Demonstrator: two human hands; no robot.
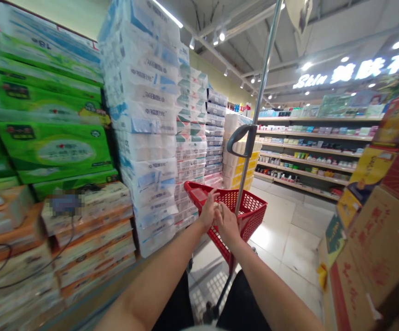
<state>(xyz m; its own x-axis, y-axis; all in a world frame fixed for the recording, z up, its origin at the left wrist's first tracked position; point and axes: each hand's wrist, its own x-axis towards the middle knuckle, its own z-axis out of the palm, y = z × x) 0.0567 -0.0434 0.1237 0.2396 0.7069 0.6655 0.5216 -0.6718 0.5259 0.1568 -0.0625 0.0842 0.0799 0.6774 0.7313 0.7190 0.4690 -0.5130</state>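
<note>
Both my hands meet in front of me above a red plastic shopping cart basket (254, 220). The fingers of my left hand (209, 212) are bent, with one or two pointing upward. Against them, my right hand (227, 224) has its fingers curled in. A small pale spot shows between the fingertips, too small to name. A tall metal pole (262, 82) rises at the cart, close to my right hand, and a grey loop handle (235, 140) is fixed on it. Dark wheels (210, 313) show low down between my legs.
Tall stacks of white tissue packs (151, 115) stand ahead on the left, beside green packs (54, 147) and orange-and-white packs (95, 250). A black cable (61, 250) hangs there. Cardboard boxes (382, 248) line the right. Shelves (309, 135) of small goods stand beyond the tiled floor (289, 220).
</note>
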